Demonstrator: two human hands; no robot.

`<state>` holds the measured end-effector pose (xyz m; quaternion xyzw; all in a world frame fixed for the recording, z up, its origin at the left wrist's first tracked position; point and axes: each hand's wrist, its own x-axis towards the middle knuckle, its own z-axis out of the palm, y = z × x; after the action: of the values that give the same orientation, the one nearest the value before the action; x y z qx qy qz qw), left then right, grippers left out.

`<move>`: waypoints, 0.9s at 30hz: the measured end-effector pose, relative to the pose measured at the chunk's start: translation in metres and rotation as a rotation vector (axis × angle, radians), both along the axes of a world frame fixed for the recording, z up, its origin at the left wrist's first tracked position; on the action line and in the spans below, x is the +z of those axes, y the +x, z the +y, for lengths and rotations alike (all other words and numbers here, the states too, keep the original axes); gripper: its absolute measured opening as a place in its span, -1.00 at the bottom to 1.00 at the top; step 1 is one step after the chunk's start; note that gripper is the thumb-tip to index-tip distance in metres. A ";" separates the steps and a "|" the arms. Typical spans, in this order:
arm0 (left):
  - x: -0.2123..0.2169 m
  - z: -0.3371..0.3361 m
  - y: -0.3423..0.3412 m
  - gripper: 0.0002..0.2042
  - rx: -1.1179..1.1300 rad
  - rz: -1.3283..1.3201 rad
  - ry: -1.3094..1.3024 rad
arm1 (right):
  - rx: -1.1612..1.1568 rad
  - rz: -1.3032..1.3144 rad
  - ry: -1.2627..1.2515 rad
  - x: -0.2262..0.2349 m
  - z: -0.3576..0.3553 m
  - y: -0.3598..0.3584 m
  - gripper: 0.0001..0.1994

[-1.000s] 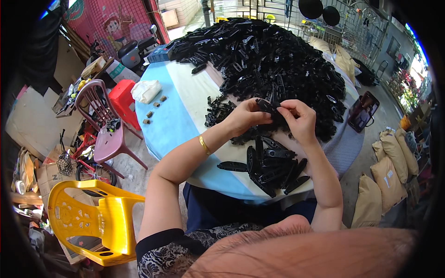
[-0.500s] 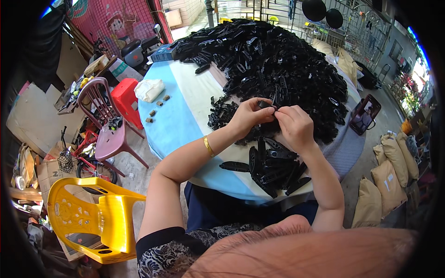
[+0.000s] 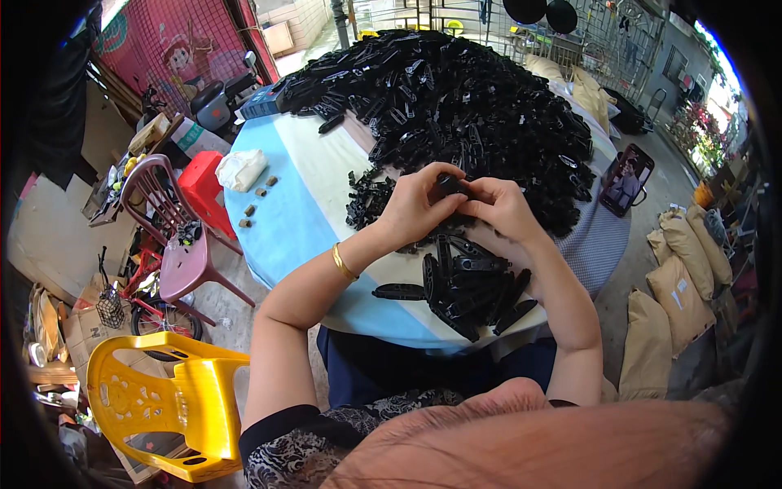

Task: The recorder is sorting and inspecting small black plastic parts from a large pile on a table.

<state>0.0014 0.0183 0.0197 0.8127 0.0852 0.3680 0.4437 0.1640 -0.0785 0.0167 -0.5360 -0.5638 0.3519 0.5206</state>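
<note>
Over the table's middle, my left hand (image 3: pixel 419 205) is closed around a black plastic piece (image 3: pixel 447 186). My right hand (image 3: pixel 503 209) meets it from the right, thumb and fingers pinched on the same piece, whose exact kind is partly hidden by my fingers. Just below my hands lies a small heap of long black plastic pieces (image 3: pixel 466 287), some with slotted sides. Left of my left hand is a scatter of small black parts (image 3: pixel 366 200). Beyond both hands spreads a large mound of similar black pieces (image 3: pixel 481 102).
A striped cloth (image 3: pixel 281 236) covers the round table. On it are a white plastic bag (image 3: pixel 242 169), several small brownish plugs (image 3: pixel 261 192), a blue box (image 3: pixel 262 103) and a propped phone (image 3: pixel 627 181). Around stand a yellow chair (image 3: pixel 204 399), a purple chair (image 3: pixel 186 269) and brown sacks (image 3: pixel 646 346).
The scene has shifted slightly left in view. My hands have drawn closer together around the black piece, and my right fingers have tilted inward onto it.
</note>
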 end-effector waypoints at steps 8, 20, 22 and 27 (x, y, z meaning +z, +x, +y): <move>0.015 -0.025 -0.010 -0.61 -0.420 0.360 0.287 | -0.422 -0.609 0.145 -0.005 0.006 0.049 -0.79; -0.016 0.050 0.063 -0.53 0.438 0.598 0.502 | -0.341 -1.240 0.086 -0.020 0.004 0.019 -0.83; -0.017 0.062 0.069 -0.55 0.411 0.644 0.474 | -0.352 -1.222 0.124 -0.022 0.005 0.025 -0.83; -0.020 0.086 0.053 -0.65 0.476 0.444 0.303 | -0.341 -0.931 0.276 -0.013 0.004 0.025 -0.85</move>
<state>0.0549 0.1043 0.0000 0.8868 0.3109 0.2838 0.1908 0.1887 -0.0747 0.0040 -0.6465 -0.6816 -0.0915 0.3303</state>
